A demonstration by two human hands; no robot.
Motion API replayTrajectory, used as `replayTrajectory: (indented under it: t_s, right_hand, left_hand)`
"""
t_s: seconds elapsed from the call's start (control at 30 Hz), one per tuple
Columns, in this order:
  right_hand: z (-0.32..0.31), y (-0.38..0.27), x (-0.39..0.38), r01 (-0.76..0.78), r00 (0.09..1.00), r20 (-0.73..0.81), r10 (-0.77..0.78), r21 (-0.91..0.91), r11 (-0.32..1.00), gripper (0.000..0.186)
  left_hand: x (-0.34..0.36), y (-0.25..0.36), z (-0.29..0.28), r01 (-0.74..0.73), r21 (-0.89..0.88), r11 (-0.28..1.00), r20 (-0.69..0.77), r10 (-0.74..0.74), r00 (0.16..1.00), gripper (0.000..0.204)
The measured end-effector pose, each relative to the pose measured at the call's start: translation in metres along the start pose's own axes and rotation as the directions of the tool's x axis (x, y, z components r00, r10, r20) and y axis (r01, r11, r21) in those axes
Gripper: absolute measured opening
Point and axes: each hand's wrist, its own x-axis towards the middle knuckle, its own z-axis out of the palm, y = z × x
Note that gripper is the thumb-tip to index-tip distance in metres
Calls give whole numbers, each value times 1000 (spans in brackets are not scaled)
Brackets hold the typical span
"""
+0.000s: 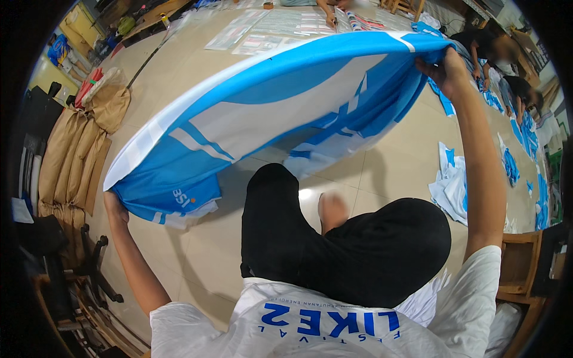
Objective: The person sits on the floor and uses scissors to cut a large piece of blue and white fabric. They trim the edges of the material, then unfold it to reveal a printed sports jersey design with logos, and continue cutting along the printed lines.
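Note:
A blue and white printed cloth point(262, 113), light like jersey fabric, is stretched out in the air in front of me, above my bent legs. At its left end, my left hand point(116, 207) is closed on the edge, with most of the fingers hidden. The far right corner is bunched in my right hand point(447, 71), whose fingers are wrapped round it. Between the two hands the upper edge bows away from me, and the lower part sags in folds toward the floor.
White and blue cloth pieces point(450, 185) lie on the tiled floor to my right. Several people work along the right and far sides. Flat plastic-covered sheets point(262, 30) lie ahead. Brown sacks point(68, 155) and a chair base point(92, 262) stand left; a wooden shelf point(519, 262) is near right.

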Motion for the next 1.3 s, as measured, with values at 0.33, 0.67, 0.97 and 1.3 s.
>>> replayTrajectory:
  t_s: [0.33, 0.67, 0.97, 1.3]
  right_hand:
    - [4, 15, 14, -68, 998, -20, 68, -16, 998, 40]
    - [171, -8, -91, 97, 706, 696, -132, 90, 991, 29]
    - [222, -61, -203, 959, -97, 835, -541, 224, 173, 34]
    - [176, 26, -155, 742, 353, 905, -236, -118, 660, 47]
  left_hand:
    - [-5, -27, -14, 108, -70, 992, 31, -106, 994, 59]
    - [-137, 58, 117, -427, -123, 896, 537, 421, 731, 69]
    - [-119, 10, 62, -772, 280, 571, 485, 610, 627, 62]
    - [-94, -47, -77, -97, 874, 475, 29, 148, 989, 48]
